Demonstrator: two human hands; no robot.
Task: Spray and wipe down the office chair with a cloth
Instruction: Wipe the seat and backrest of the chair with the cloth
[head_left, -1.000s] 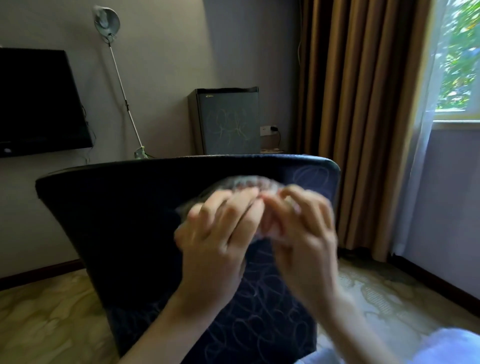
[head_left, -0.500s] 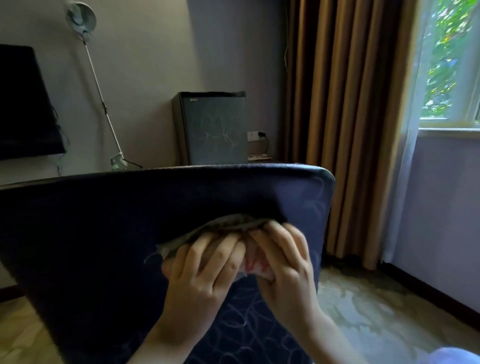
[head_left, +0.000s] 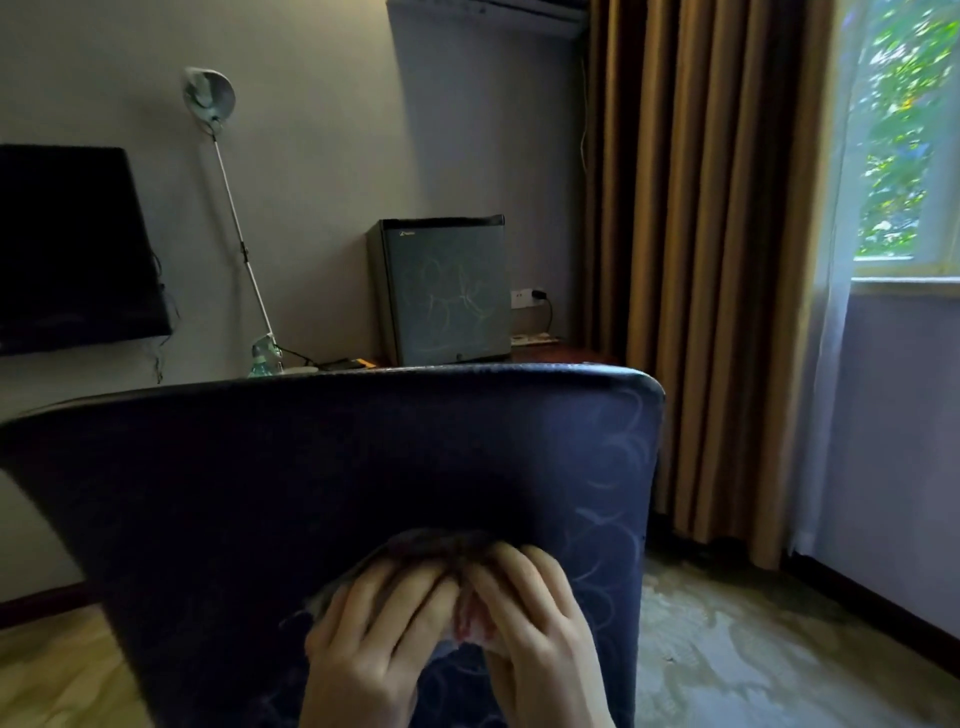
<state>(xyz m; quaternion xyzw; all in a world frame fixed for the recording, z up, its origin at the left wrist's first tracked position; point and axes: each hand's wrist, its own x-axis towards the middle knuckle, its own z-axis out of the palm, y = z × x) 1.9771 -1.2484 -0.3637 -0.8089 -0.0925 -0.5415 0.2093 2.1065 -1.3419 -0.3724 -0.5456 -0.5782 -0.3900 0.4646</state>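
The dark blue chair back (head_left: 270, 483), patterned with pale swirls, fills the lower middle of the head view. A grey cloth (head_left: 415, 545) lies bunched against it low down. My left hand (head_left: 374, 639) and my right hand (head_left: 530, 618) sit side by side on the cloth, fingers curled over it and pressing it to the fabric. Most of the cloth is hidden under my fingers. A spray bottle (head_left: 264, 358) stands on the desk behind the chair's top edge, only its upper part showing.
A small fridge (head_left: 441, 291) stands against the far wall. A dark TV (head_left: 67, 249) hangs at the left, with a desk lamp (head_left: 228, 197) beside it. Brown curtains (head_left: 701, 260) and a window (head_left: 904, 145) are at the right. Patterned carpet (head_left: 753, 649) lies right of the chair.
Both hands moved down the chair back with the cloth, from near its top edge to lower on the fabric. The view shifted with my head.
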